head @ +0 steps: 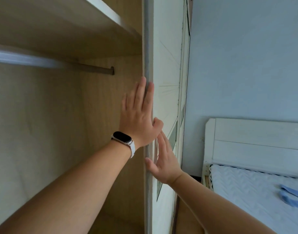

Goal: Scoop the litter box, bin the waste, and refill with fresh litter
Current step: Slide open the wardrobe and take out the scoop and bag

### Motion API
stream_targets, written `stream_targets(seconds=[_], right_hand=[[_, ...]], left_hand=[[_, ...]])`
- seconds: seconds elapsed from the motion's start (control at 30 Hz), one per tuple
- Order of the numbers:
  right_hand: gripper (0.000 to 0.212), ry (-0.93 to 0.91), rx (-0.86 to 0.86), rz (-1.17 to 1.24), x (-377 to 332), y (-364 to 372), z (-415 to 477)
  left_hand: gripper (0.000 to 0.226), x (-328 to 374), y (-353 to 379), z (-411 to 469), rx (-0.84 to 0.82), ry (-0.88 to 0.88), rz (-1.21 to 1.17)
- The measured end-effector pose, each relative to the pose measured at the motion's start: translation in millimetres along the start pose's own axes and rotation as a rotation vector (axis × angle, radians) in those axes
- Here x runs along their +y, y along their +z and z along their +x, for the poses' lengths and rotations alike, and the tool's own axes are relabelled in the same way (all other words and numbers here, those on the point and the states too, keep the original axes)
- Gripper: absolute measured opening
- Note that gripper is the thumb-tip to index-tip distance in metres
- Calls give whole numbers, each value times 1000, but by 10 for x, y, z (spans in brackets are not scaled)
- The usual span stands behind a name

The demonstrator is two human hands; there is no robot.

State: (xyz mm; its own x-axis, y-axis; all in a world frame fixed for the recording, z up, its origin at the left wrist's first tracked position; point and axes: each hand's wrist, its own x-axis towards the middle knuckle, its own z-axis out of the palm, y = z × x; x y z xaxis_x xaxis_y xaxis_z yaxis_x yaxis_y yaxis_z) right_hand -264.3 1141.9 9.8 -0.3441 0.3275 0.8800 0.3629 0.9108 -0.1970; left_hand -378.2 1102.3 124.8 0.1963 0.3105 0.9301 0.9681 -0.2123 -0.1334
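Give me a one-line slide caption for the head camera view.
Open wardrobe: left hand above right hand, both flat against the white door near its edge; bed at right.

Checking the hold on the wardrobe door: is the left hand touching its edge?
Touching. The head view shows the left hand lying flat, fingers straight, against the grey edge of the wardrobe door, thumb on its white front.

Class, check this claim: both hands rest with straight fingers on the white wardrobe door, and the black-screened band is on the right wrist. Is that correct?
No. The head view shows the band on the left wrist, not the right. The left hand and right hand do both rest with straight fingers on the white wardrobe door.
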Motion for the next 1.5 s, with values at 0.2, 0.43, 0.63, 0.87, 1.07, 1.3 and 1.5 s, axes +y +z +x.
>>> stream_targets(seconds=[0.2, 0.43, 0.63, 0.87, 1.07, 1.3, 1.5], right_hand=[[83, -17, 49, 6, 311, 107, 67], [84, -37, 80, 18, 725, 194, 164], [83, -52, 127, 18, 850, 288, 183], [84, -19, 28, -21, 806, 172, 142], [67, 81, 140, 22, 542, 59, 4], [46, -41, 79, 86, -292, 141, -292], [53, 64, -454, -14, -353, 708, -858]], left_hand=[[90, -24, 300, 99, 51, 22, -30], [91, -44, 657, 221, 61, 17, -69], [89, -79, 727, 243, 70, 37, -114], [85, 38, 538, 212, -71, -29, -19], [62, -85, 13, -189, -224, 22, 3], [49, -687, -594, -1681, -517, -175, 40], [57, -916, -888, -2891, -822, -368, 131]])
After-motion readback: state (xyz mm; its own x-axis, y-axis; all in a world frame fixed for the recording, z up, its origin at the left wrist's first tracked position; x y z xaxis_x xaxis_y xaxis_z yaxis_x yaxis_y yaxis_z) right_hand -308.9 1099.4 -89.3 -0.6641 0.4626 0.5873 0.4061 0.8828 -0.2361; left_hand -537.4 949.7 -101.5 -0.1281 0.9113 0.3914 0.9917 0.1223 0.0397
